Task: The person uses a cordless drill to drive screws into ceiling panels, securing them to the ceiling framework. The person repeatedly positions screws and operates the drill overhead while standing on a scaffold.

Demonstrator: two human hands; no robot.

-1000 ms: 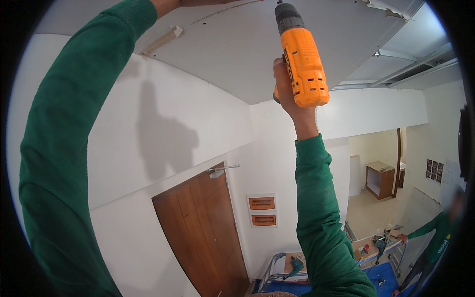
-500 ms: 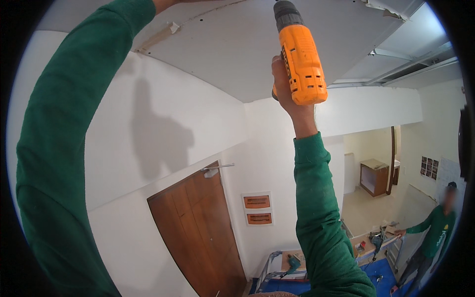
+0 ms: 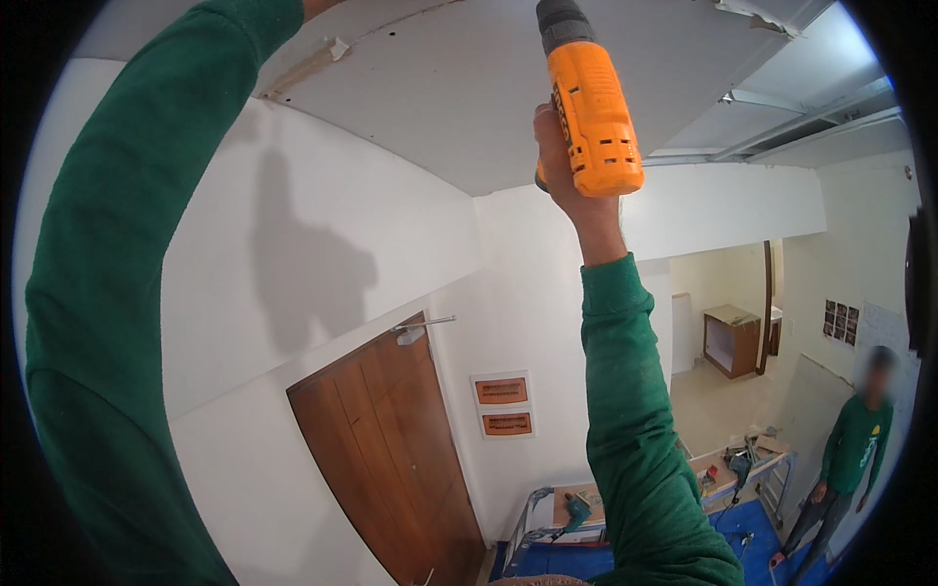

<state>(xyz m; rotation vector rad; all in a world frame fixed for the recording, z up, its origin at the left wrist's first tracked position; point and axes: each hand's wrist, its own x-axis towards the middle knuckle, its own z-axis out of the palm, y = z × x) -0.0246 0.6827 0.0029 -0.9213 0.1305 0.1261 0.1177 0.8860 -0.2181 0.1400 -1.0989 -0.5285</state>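
Note:
My right hand [image 3: 559, 146] is closed round the grip of an orange and black cordless drill [image 3: 598, 117], raised overhead with its dark chuck toward the grey ceiling board [image 3: 440, 107]. The tip of the drill is cut off by the top edge, so I cannot tell whether it touches the board. My left arm reaches up as well. Only the wrist end of my left hand [image 3: 319, 8] shows at the top edge, close to the board; its fingers are out of sight.
On the right, the ceiling lies open with metal framing [image 3: 801, 137]. Below stand a wooden door [image 3: 381, 439] and work platforms with a teal power tool [image 3: 576, 510] and other tools, over blue floor sheeting [image 3: 557, 561]. A person [image 3: 850, 439] in green stands at the lower right.
The person at the right has drawn a hand back from the tool-covered platform and now stands upright with arms lowered. My view has shifted slightly; my right hand still grips the drill.

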